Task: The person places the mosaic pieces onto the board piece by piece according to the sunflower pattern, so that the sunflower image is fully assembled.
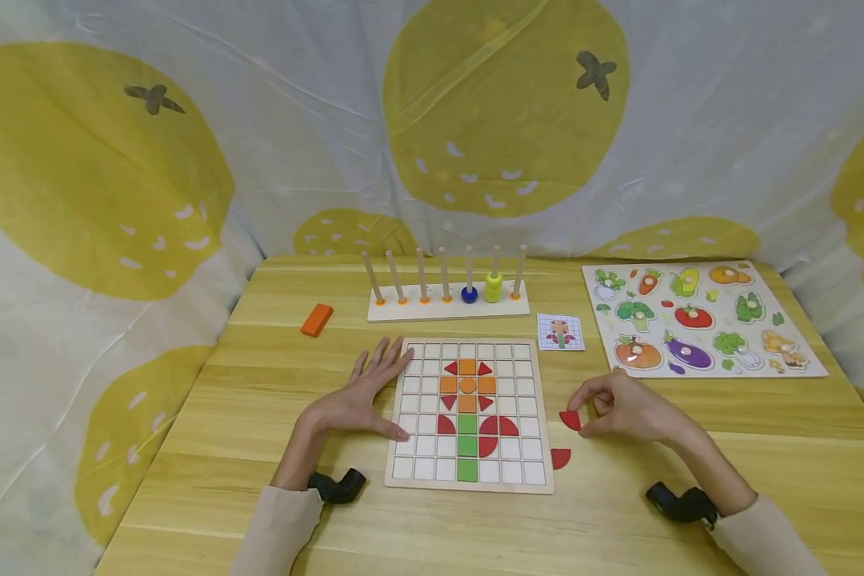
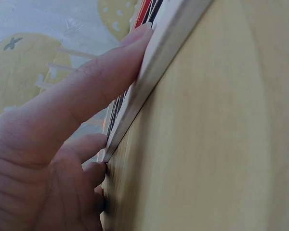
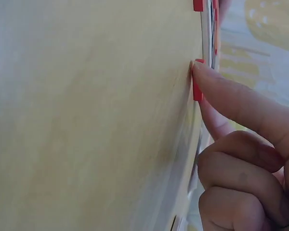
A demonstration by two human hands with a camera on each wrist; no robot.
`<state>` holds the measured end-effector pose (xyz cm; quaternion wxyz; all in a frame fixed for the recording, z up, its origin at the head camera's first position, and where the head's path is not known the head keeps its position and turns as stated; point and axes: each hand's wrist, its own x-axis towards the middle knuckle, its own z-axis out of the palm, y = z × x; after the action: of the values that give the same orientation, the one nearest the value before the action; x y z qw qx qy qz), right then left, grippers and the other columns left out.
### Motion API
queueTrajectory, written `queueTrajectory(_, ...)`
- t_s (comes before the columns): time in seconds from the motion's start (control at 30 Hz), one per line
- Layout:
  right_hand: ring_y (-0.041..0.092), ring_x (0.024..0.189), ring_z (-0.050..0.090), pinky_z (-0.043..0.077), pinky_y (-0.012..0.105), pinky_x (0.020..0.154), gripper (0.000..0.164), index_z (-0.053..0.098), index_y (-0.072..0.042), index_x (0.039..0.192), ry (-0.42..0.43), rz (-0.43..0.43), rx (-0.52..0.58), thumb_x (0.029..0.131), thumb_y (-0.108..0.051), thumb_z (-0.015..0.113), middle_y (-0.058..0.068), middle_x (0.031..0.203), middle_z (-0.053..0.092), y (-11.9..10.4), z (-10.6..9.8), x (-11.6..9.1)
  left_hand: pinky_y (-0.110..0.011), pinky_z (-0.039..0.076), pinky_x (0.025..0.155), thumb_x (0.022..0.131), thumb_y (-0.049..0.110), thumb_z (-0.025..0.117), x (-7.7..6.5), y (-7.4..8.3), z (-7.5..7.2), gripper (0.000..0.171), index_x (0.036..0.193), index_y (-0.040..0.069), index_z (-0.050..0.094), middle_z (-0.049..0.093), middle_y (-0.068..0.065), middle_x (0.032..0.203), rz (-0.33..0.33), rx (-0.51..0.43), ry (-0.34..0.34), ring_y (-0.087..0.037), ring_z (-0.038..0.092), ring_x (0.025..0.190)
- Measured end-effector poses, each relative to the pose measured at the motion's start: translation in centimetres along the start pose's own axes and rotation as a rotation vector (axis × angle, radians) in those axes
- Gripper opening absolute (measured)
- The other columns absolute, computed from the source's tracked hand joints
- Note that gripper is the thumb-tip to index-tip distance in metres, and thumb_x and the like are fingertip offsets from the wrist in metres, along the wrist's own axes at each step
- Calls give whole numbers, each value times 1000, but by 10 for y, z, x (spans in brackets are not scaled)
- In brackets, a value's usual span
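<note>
A wooden grid board [image 1: 432, 477] with white squares lies mid-table, bearing a flower pattern of orange, red and green pieces. My left hand [image 1: 363, 396] rests on its left edge, fingers spread; in the left wrist view the thumb [image 2: 86, 89] lies along the board's rim. Right of the board, my right hand [image 1: 622, 406] pinches a red quarter-circle piece [image 1: 570, 419] between thumb and index finger, the other fingers curled. The right wrist view shows this red piece [image 3: 197, 89] edge-on at the fingertips. Another red quarter-circle piece [image 1: 561, 458] lies beside the board's right edge.
Behind the board stands a peg rack [image 1: 446, 309] with blue and yellow-green beads. A small pattern card [image 1: 560, 332] lies right of it. At the far right is a vegetable puzzle board [image 1: 662, 320]. An orange block [image 1: 317, 320] sits at the left.
</note>
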<state>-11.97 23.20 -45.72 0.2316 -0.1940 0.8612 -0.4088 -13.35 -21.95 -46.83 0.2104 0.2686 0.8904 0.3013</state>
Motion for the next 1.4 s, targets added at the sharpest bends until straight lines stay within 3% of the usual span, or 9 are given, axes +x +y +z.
queueTrajectory(0.2, 4, 55, 38, 29, 20, 51, 28, 74, -9, 95, 27, 32, -42, 76, -17, 92, -6, 61, 43, -4, 2, 2, -63, -14, 126, 77, 43, 91, 0, -1, 0, 127, 168, 16, 7, -15, -11, 175, 1, 0, 2, -36, -22, 160)
queueTrajectory(0.47, 2, 57, 29, 27, 20, 53, 39, 75, -8, 119, -55, -65, 35, 82, -3, 82, -6, 63, 30, -3, -1, 6, -63, -14, 127, 76, 43, 91, 0, 0, 0, 128, 168, 16, 6, -15, -11, 175, 0, -2, 1, -36, -23, 160)
queueTrajectory(0.67, 3, 59, 35, 29, 20, 54, 29, 78, -9, 110, -84, -46, 27, 82, -6, 83, -6, 65, 35, -5, -2, 11, -63, -15, 127, 76, 43, 91, 0, -1, 0, 128, 168, 16, 6, -16, -11, 175, -1, 0, 3, -36, -22, 160)
queueTrajectory(1.13, 4, 57, 35, 28, 20, 51, 27, 75, -5, 104, -58, 19, 57, 80, -9, 86, -3, 65, 40, 4, -9, 8, -66, -14, 126, 77, 42, 91, 2, -2, 1, 128, 168, 13, 7, -15, -14, 175, 12, -12, 3, -39, -22, 160)
queueTrajectory(1.4, 7, 59, 38, 29, 21, 52, 22, 77, -7, 101, 40, 54, -37, 82, -13, 87, -4, 65, 41, 1, -8, 7, -65, -15, 126, 77, 42, 91, 1, -2, 1, 128, 168, 13, 7, -15, -13, 175, 11, -16, 2, -38, -23, 160)
